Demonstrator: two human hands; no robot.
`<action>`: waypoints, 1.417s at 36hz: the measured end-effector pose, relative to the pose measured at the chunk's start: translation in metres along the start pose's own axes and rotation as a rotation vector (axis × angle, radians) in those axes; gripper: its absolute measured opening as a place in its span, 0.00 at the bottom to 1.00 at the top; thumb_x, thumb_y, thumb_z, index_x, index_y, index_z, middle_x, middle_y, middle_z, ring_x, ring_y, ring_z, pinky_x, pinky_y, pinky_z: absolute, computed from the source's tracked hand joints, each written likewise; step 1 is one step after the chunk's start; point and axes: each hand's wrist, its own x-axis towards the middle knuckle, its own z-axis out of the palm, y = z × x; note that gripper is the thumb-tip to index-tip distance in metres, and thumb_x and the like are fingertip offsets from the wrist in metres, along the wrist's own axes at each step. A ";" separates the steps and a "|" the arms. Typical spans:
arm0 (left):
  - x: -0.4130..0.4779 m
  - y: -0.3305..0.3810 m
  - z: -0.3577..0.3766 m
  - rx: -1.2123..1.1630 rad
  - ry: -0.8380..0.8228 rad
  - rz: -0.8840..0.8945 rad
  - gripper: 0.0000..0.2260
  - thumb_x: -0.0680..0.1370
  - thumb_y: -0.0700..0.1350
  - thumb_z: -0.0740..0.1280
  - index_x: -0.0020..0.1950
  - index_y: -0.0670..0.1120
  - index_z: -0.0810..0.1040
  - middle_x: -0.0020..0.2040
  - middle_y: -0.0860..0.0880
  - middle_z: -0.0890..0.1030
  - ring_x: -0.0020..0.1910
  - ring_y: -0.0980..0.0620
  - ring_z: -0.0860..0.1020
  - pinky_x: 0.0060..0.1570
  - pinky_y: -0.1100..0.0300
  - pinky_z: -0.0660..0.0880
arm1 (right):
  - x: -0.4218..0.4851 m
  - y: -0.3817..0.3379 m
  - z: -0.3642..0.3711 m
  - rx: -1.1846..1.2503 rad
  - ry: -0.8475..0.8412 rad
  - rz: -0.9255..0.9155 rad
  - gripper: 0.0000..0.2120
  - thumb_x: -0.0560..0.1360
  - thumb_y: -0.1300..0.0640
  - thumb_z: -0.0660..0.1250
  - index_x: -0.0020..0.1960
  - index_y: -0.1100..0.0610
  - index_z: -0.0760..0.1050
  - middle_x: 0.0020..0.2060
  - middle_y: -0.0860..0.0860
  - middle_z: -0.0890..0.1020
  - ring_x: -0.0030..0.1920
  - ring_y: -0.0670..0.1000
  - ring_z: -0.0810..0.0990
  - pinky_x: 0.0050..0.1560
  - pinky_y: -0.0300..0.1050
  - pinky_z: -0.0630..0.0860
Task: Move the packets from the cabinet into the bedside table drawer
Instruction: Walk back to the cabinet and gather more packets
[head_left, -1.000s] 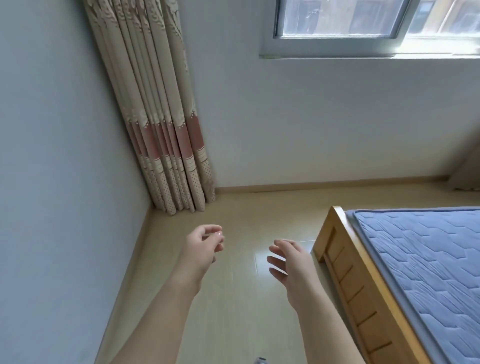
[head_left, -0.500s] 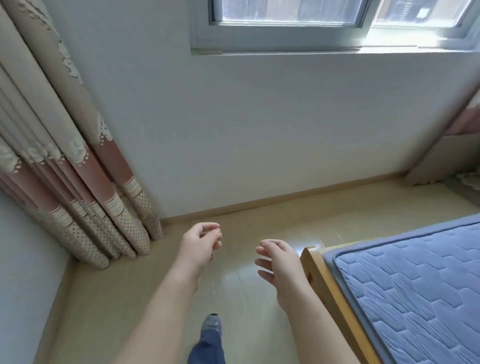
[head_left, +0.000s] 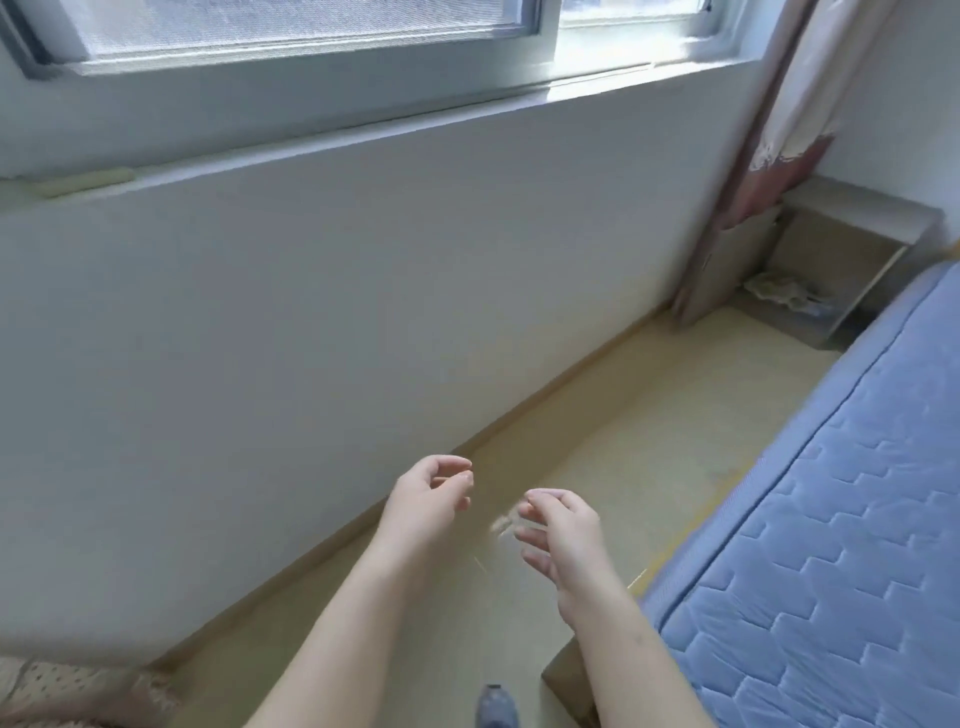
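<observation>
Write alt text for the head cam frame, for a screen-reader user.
Left hand and right hand, both empty with fingers loosely curled, are held out over a pale floor between a windowed white wall and a blue mattress. A bedside table stands in the far right corner beside a curtain, something pale on its open shelf.

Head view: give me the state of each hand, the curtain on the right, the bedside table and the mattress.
left hand: loosely curled, holding nothing.
right hand: loosely curled, holding nothing.
curtain: gathered to the side of the window.
bedside table: lower space open at the front, pale things lying inside, too blurred to name.
mattress: uncovered, quilting showing.
</observation>
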 end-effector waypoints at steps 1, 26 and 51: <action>0.020 0.007 0.006 0.006 -0.015 0.000 0.05 0.79 0.43 0.63 0.50 0.52 0.77 0.49 0.49 0.81 0.46 0.53 0.79 0.48 0.58 0.73 | 0.018 -0.009 -0.001 0.011 0.016 0.001 0.07 0.79 0.59 0.60 0.42 0.54 0.72 0.39 0.50 0.77 0.37 0.49 0.75 0.38 0.42 0.70; 0.496 0.246 0.211 0.148 -0.268 0.094 0.05 0.79 0.44 0.63 0.49 0.53 0.76 0.53 0.50 0.80 0.47 0.54 0.79 0.44 0.61 0.73 | 0.461 -0.293 -0.057 0.138 0.243 -0.060 0.05 0.78 0.58 0.61 0.44 0.54 0.74 0.43 0.50 0.79 0.40 0.49 0.77 0.41 0.42 0.73; 0.756 0.425 0.636 0.294 -0.683 0.117 0.05 0.78 0.41 0.64 0.46 0.51 0.77 0.44 0.49 0.80 0.43 0.53 0.77 0.43 0.62 0.71 | 0.741 -0.505 -0.360 0.359 0.646 -0.059 0.06 0.78 0.59 0.61 0.43 0.53 0.73 0.44 0.50 0.78 0.43 0.50 0.77 0.43 0.41 0.73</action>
